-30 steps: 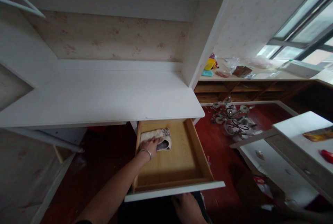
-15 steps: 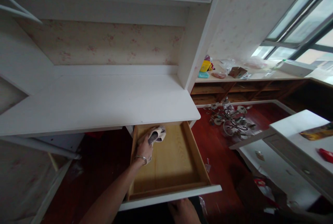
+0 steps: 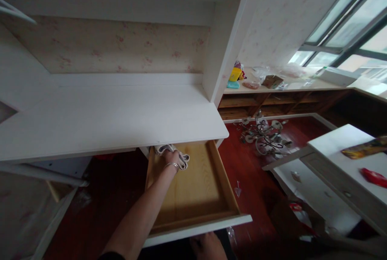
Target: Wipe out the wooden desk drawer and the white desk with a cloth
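My left hand (image 3: 171,158) reaches into the back left corner of an open wooden drawer (image 3: 199,187). It is closed on a pale cloth with dark patches (image 3: 183,161), which lies bunched around the fingers against the drawer's inside. A bracelet circles the left wrist. Below the white drawer front (image 3: 199,229), my right hand (image 3: 210,246) is close against it with curled fingers. What that hand grips, if anything, is hidden. The drawer sits under a white desk top (image 3: 130,119).
A dismantled chandelier (image 3: 266,135) lies on the red floor to the right. Beyond it, a low shelf unit (image 3: 272,100) carries plastic bags and a small box (image 3: 272,81). A white cabinet (image 3: 341,159) stands at the right, with an open carton (image 3: 298,215) near it.
My left hand has moved with the cloth deeper into the drawer, toward its back left corner. The view has shifted slightly; my right hand stays by the drawer front.
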A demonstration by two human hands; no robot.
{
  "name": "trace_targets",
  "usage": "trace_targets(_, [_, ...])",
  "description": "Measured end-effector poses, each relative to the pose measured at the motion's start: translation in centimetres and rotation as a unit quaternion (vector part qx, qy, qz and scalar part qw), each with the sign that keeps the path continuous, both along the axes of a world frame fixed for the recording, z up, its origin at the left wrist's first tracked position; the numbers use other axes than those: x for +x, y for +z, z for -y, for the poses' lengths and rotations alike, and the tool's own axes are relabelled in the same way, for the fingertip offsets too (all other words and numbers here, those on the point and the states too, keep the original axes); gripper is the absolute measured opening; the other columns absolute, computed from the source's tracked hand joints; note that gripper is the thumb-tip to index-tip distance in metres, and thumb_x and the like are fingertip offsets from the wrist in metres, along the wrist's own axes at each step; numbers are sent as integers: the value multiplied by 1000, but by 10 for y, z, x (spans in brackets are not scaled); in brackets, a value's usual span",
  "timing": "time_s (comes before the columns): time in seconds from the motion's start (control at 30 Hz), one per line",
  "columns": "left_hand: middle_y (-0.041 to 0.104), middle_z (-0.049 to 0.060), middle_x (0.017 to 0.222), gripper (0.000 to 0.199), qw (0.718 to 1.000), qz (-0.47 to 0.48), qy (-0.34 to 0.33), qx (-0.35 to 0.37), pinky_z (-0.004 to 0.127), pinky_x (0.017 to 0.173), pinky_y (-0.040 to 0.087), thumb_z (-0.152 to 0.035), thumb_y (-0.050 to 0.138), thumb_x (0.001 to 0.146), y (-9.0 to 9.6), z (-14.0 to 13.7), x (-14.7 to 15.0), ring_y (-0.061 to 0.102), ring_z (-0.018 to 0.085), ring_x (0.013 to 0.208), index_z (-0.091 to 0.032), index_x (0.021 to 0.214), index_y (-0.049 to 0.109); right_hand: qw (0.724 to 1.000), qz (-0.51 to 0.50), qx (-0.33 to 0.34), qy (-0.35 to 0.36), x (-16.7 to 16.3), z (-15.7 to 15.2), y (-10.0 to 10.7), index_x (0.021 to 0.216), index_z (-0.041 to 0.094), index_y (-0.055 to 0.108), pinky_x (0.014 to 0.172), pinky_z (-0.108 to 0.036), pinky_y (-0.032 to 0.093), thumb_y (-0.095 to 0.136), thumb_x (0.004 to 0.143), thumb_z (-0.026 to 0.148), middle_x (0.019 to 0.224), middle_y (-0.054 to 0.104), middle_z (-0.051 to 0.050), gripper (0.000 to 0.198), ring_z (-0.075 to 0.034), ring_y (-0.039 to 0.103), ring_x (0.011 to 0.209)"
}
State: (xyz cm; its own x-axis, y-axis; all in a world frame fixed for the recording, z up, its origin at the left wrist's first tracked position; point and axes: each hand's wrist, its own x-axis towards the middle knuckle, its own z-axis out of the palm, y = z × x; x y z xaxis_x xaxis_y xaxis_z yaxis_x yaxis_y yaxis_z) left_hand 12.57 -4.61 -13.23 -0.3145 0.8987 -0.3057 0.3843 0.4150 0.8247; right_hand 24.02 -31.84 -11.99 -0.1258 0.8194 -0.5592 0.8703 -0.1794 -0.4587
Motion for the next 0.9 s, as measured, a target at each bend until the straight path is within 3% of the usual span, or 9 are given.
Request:
trace_targets(0.3, [61,14,122,51,987,-51,-152,-23,32,89,50,-10,43,75,-3,-2,91,60,22,111,-11,126,49,999,-5,-3,38,7,0,-18,84,28,76,71,-27,46,50,84,24,90,74,-6,26,-26,67,91])
trace_targets(0.53, [66,12,112,44,955,-52,-291,-29,27,81,50,-14,53,74,-3,0,142,64,21,100,-15,117,56,999,-24,-6,33,10,-2,-12,85,29,75,74,-26,46,49,85,26,93,74,-4,26,-24,67,94])
trace_targets(0.73, [64,13,116,47,915,-78,-396,-28,33,85,49,-19,53,75,-5,22,141,62,24,104,-16,122,55,997,-70,-7,25,13,-3,-6,83,26,74,74,-23,44,48,85,23,91,74,-2,27,-20,67,91])
trace_targets(0.9, [64,11,118,46,853,-85,-513,-39,34,90,48,-22,58,72,-8,77,117,60,26,108,-19,118,59,995,-99,10,-6,15,0,0,87,24,74,80,-24,43,47,88,26,94,73,-3,27,-20,65,93])
